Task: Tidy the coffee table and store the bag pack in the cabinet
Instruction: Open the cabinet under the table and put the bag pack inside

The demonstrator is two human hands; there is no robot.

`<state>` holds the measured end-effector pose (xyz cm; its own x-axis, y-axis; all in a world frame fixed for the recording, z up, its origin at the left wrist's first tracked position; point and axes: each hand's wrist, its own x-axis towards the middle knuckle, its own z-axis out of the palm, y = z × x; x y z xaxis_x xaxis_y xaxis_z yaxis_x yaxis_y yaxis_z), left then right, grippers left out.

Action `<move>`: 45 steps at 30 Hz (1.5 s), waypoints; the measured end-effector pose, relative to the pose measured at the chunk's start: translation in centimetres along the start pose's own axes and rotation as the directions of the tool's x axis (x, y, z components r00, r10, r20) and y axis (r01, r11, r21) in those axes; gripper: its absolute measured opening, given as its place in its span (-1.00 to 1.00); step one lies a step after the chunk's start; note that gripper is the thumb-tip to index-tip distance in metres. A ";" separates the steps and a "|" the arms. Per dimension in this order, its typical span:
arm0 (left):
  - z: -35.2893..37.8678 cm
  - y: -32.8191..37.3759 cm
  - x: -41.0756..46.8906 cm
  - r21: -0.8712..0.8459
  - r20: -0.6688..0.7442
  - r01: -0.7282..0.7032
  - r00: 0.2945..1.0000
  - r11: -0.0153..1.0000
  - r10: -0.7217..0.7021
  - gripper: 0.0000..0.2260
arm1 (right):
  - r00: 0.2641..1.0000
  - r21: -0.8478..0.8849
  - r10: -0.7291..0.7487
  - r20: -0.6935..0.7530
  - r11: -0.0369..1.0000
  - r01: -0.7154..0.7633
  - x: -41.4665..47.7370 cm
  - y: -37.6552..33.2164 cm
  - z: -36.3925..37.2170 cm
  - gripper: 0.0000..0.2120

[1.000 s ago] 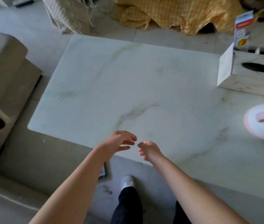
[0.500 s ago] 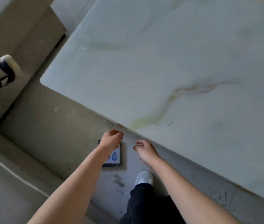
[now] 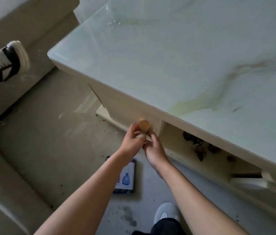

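The coffee table has a pale marble top with nothing on the part in view. Below its near edge is a cream cabinet front with a round golden knob. My left hand curls its fingers round the knob from the left. Just beneath the knob, my right hand has its fingertips against the stem on the right side. No bag pack is in view.
Right of the knob an open compartment holds dark clutter. A flat packet with a blue bag picture lies on the floor under my arms. A beige sofa with a black-and-white shoe wraps the left. My white shoe stands below.
My view has dropped from the tabletop to the table's front face. Both hands moved down off the table edge and closed on the golden knob.
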<state>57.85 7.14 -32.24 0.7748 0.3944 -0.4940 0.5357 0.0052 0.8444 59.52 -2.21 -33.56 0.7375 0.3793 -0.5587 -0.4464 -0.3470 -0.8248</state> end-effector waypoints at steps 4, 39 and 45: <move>-1.4 -0.3 -1.3 -0.043 0.050 0.032 0.998 0.999 -0.029 -0.80 | 0.991 -0.056 0.055 0.118 0.997 -0.049 -1.6 0.4 0.2 -0.39; -15.0 -10.1 -5.3 -0.631 -0.524 -0.178 0.815 0.755 -0.246 -0.61 | 0.773 -0.102 0.102 0.626 0.994 -0.049 -3.3 -4.3 14.4 -0.33; -16.2 -12.0 -4.4 -0.643 -0.537 -0.122 0.776 0.756 -0.330 -0.45 | 0.845 -0.166 0.158 0.511 0.983 -0.084 1.0 -2.0 12.6 -0.48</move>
<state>42.62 20.19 -36.82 0.2445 0.7977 -0.5513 0.0946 0.5462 0.8323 54.80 9.65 -33.57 0.2935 0.7038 -0.6469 -0.4159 -0.5153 -0.7493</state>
